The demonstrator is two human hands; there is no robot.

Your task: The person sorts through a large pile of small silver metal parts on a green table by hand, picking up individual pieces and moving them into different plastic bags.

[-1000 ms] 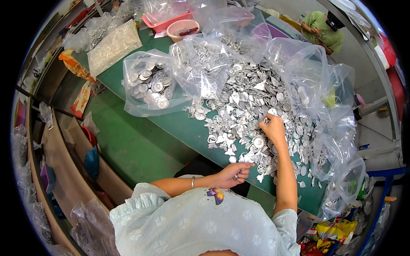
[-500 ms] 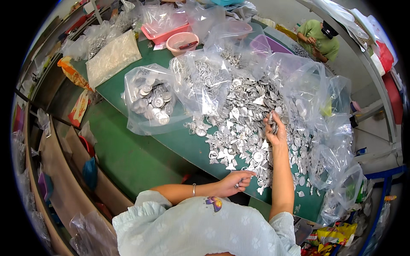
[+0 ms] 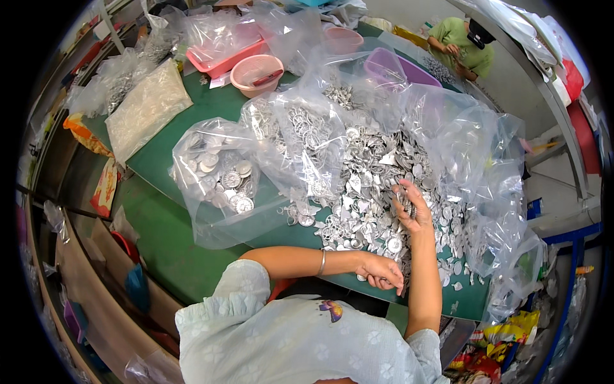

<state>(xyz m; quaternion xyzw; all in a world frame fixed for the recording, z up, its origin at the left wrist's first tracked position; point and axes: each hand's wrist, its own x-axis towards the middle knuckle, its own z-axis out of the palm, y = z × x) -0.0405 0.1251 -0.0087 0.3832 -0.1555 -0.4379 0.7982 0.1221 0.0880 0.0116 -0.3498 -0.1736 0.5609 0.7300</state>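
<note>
A heap of small silver metal pieces point(image 3: 364, 205), some round and some shaped like charms, covers the middle of the green table point(image 3: 160, 168). Over the heap, my right hand point(image 3: 414, 210) has its fingers curled around several silver pieces. My left hand point(image 3: 382, 272) is at the near edge of the heap, beside my right forearm. Its fingers are bent and closed, and a bit of silver shows below the palm; most of what it holds is hidden. To the left lies a clear plastic bag point(image 3: 208, 221) with round silver discs inside.
More clear bags of silver pieces point(image 3: 297, 137) lie behind and right of the heap. At the back stand a pink basin point(image 3: 240, 75), a pink tray point(image 3: 220, 66) and a purple tub point(image 3: 419, 75). A co-worker in green point(image 3: 464, 48) sits beyond. Shelving lines the left.
My left hand has moved right, closer to my right forearm. My right hand stays over the heap with pieces in it, its fingers slightly shifted. The whole view has shifted a little.
</note>
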